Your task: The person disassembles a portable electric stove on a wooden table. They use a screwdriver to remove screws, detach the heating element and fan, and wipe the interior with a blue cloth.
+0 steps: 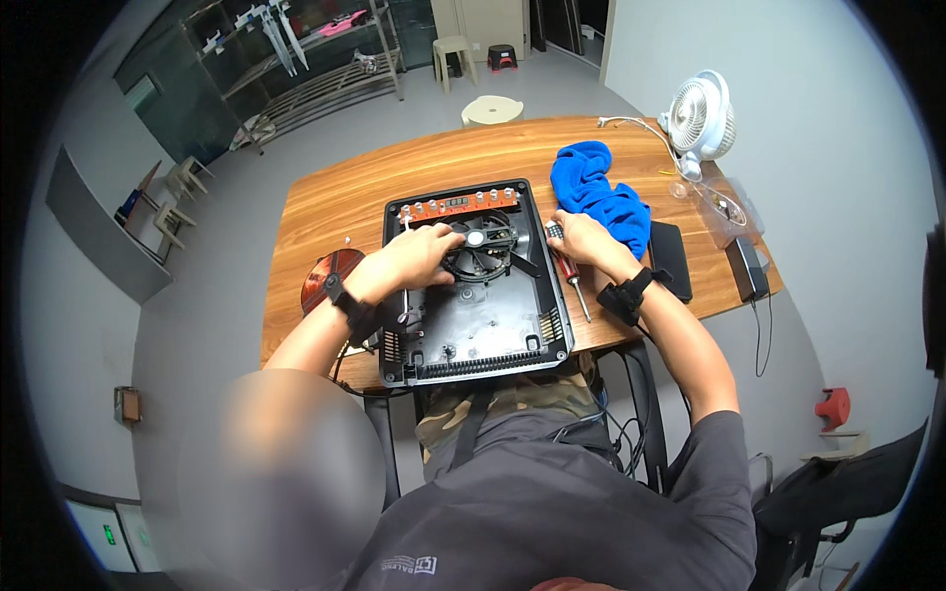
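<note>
A black appliance housing (473, 330), with its inside exposed, lies at the table's near edge. Along its far end runs an orange circuit board (458, 205) with several buttons. My left hand (414, 258) reaches over the housing, fingers and thumb apart at the left side of a round black fan (483, 246). Just off the housing's right edge, my right hand (583, 239) has its fingers curled at a small dark dotted piece (554, 230), whose kind I cannot tell. Below those fingers lies a screwdriver (569, 271) with a red handle, its tip toward me.
Left of the housing sits a round copper coil (331, 275), partly behind my forearm. A blue cloth (601, 192), a flat black case (670, 261), a black adapter box (746, 270) and a white fan (700, 118) occupy the wooden table's (335, 202) right side. Cables hang near my lap.
</note>
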The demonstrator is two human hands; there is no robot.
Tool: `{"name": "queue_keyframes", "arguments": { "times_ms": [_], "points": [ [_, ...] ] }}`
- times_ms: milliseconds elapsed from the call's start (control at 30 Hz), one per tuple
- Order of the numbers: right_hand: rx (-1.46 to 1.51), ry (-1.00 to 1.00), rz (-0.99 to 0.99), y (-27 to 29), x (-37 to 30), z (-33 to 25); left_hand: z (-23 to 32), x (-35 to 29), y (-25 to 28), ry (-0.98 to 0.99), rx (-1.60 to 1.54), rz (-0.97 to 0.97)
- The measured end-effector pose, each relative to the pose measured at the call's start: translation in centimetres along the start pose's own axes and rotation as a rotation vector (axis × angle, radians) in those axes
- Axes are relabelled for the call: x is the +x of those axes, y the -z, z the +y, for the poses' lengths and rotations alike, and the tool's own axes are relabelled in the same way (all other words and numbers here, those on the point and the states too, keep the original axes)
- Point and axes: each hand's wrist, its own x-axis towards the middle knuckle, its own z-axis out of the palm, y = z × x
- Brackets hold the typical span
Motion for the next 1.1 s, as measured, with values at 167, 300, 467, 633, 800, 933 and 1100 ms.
{"name": "queue_keyframes", "arguments": {
  "times_ms": [167,300,467,633,800,933,1100],
  "points": [
    [0.048,0.063,-0.026,0.3,0.8,0.7,0.7,4.7,0.9,-0.019,0.043,0.07],
    [0.086,0.038,-0.034,-0.1,1.0,1.4,1.2,7.6,1.1,-0.034,0.049,0.084],
    [0.073,-0.002,-0.093,-0.1,1.2,1.6,1.1,8.9,1.7,-0.043,0.053,0.093],
    [0.038,-0.013,-0.086,-0.3,1.0,1.0,1.7,8.8,2.1,0.005,0.032,0.105],
    [0.039,-0.013,-0.145,-0.2,1.0,1.0,1.1,8.8,1.1,0.011,-0.056,0.158],
    [0.016,-0.006,-0.11,-0.4,1.0,0.9,1.4,9.0,-0.1,0.032,-0.021,0.236],
    [0.079,-0.037,-0.089,0.0,0.7,0.6,1.1,9.6,-0.4,0.032,-0.043,0.235]
  ]
}}
